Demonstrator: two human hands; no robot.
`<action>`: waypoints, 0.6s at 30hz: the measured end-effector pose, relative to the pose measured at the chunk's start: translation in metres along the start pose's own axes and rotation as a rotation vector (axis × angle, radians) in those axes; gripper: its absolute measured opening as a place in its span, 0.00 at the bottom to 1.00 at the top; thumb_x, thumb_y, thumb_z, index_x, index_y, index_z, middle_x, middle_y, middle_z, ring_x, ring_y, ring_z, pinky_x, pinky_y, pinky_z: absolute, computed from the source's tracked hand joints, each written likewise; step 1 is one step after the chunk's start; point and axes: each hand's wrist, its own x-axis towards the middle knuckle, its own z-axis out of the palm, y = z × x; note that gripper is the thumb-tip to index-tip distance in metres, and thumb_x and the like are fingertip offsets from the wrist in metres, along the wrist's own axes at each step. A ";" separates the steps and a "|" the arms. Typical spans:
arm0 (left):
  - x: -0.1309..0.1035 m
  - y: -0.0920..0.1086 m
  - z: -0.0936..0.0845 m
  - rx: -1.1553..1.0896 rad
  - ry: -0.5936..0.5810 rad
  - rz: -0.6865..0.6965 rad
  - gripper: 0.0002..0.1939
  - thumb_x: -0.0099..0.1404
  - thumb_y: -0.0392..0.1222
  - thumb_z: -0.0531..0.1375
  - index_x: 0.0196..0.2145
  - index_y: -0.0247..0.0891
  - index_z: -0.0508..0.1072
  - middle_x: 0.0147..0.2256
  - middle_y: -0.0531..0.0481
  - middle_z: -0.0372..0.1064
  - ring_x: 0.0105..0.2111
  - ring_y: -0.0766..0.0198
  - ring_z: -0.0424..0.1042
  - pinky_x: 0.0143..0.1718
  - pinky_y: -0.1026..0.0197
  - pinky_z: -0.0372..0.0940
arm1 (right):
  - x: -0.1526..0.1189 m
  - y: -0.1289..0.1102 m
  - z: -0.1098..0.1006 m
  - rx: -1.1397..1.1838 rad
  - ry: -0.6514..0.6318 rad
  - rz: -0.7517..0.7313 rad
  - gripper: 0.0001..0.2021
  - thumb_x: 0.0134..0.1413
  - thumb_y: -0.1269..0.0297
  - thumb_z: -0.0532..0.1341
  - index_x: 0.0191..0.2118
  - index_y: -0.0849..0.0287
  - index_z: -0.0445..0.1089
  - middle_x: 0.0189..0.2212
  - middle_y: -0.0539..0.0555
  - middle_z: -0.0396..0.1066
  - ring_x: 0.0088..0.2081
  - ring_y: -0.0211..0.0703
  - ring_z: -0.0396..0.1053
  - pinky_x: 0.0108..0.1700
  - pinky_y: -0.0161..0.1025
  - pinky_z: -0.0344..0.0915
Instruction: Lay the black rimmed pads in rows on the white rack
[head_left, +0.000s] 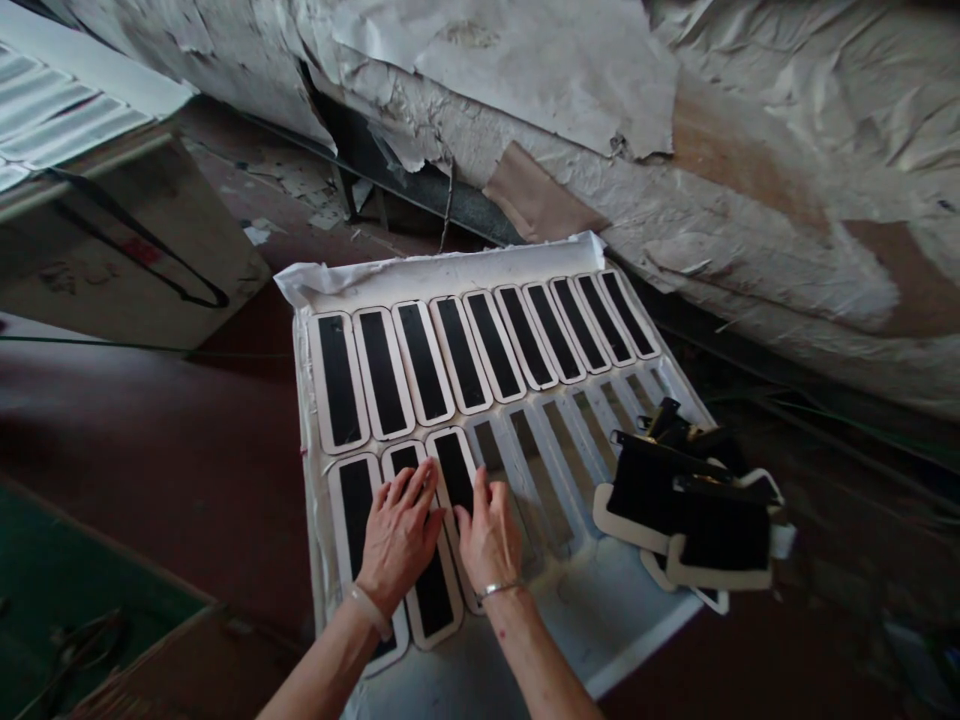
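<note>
A white-covered board (630,600) carries a back row of black strips with pale rounded borders (425,362). Three similar pieces lie in the front row at the left. My left hand (401,535) rests on the front row, fingers spread over the middle piece, near the edge of the third piece (454,465). On that third piece lies my right hand (489,540), its fingers apart, thumb and fingertips touching its right side. Neither hand grips anything visible. A loose pile of black pieces with pale borders (724,530) sits at the board's right edge.
Right of my right hand, bare slotted outlines (551,475) show on the board. Behind it runs a long bulk covered in wrinkled, pale sheeting (525,90). At the left stands a box (142,240) with a dark strap, beneath another sheet-covered board (67,110).
</note>
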 end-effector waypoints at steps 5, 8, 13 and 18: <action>0.001 0.002 0.000 0.039 -0.031 -0.009 0.25 0.69 0.41 0.56 0.62 0.35 0.64 0.64 0.49 0.56 0.57 0.50 0.60 0.53 0.47 0.60 | 0.004 -0.001 -0.004 -0.042 -0.097 -0.017 0.27 0.65 0.67 0.52 0.67 0.70 0.50 0.50 0.66 0.64 0.42 0.51 0.72 0.39 0.44 0.74; 0.001 0.003 0.001 0.074 -0.031 -0.001 0.25 0.69 0.41 0.55 0.62 0.36 0.64 0.64 0.48 0.55 0.57 0.50 0.61 0.52 0.48 0.61 | 0.007 -0.001 -0.006 -0.109 -0.136 -0.044 0.28 0.66 0.66 0.52 0.67 0.73 0.49 0.50 0.66 0.65 0.44 0.53 0.71 0.38 0.46 0.74; -0.001 0.004 0.009 0.086 0.070 0.127 0.27 0.71 0.43 0.51 0.63 0.29 0.59 0.65 0.41 0.53 0.63 0.46 0.54 0.57 0.45 0.57 | 0.009 0.000 -0.008 -0.182 -0.091 -0.105 0.32 0.60 0.67 0.61 0.66 0.75 0.51 0.49 0.68 0.67 0.46 0.60 0.69 0.43 0.57 0.73; -0.001 0.001 0.033 0.007 0.145 0.377 0.34 0.68 0.37 0.47 0.69 0.27 0.46 0.66 0.34 0.49 0.66 0.47 0.50 0.66 0.45 0.45 | -0.002 0.020 -0.014 0.149 -0.064 -0.038 0.39 0.52 0.71 0.65 0.68 0.66 0.50 0.54 0.66 0.66 0.51 0.56 0.69 0.53 0.51 0.72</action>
